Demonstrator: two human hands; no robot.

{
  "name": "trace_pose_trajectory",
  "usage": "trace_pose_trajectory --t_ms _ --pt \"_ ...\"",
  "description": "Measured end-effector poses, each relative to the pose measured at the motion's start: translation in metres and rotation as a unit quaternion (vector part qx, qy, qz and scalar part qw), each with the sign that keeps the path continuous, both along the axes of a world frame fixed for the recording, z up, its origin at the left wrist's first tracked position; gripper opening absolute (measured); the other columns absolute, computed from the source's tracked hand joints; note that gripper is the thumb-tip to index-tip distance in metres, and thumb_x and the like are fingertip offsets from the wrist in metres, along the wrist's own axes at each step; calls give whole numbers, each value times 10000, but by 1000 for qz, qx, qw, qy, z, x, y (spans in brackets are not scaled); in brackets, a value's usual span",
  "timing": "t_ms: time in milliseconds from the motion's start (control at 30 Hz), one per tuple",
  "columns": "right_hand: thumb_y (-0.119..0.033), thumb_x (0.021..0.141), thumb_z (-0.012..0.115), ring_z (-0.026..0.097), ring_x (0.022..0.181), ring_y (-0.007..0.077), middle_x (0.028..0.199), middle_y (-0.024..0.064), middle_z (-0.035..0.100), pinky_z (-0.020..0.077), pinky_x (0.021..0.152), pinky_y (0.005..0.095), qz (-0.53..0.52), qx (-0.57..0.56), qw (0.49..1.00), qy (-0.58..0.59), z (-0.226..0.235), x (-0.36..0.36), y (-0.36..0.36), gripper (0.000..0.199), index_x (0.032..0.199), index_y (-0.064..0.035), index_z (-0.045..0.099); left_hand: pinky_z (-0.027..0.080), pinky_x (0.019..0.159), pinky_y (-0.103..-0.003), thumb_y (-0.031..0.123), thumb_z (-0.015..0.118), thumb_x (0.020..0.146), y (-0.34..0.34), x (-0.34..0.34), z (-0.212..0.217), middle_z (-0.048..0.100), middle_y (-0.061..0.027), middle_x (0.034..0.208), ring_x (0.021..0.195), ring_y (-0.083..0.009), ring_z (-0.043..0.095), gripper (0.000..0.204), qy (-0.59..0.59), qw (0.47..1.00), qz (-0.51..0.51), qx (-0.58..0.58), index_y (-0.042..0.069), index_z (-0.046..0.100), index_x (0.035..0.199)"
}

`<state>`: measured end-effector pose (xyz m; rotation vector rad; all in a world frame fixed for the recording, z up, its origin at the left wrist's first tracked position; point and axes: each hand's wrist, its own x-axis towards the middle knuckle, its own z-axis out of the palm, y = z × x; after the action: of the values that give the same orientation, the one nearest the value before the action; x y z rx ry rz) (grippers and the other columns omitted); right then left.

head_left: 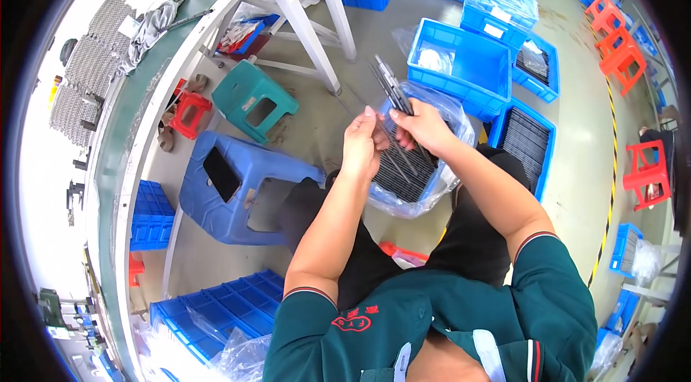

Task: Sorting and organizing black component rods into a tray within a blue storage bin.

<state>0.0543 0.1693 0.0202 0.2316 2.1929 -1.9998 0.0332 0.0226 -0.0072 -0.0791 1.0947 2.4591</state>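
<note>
While dark with rods (398,185), blue crate (435,185) beneath left fingers (378,138) around thin rods (401,154), right fingers (406,140) around bundle (391,85).

One head-worn fisheye view looks steeply down from above at the nearby bare left hand (364,143) and bare right hand (425,127).

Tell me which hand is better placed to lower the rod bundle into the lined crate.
Probably the right hand: it grips the rod bundle near the lined crate. The left hand pinches thin rods.
</note>
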Motion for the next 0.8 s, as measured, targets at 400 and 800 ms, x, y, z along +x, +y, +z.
trace_pose_trajectory --t_ms 400,800 --pt "-312 802 688 422 380 124 482 23 465 336 387 274 -99 -172 980 -12 -9 -32 35 328 743 -3 592 239 448 -204 326 561 899 -11 18 -5 419 31 634 492 -57 309 293 -25 940 -336 -63 46 546 811" --pt "-328 798 687 445 407 117 532 28 500 342 389 260 -69 -118 990 -37 -5 -18 29 328 705 -35 575 449 910 -521 317 560 885 -21 8 -5 546 -247 1143 1078 -402 544 324 9 954 -282 99 -5 549 853"
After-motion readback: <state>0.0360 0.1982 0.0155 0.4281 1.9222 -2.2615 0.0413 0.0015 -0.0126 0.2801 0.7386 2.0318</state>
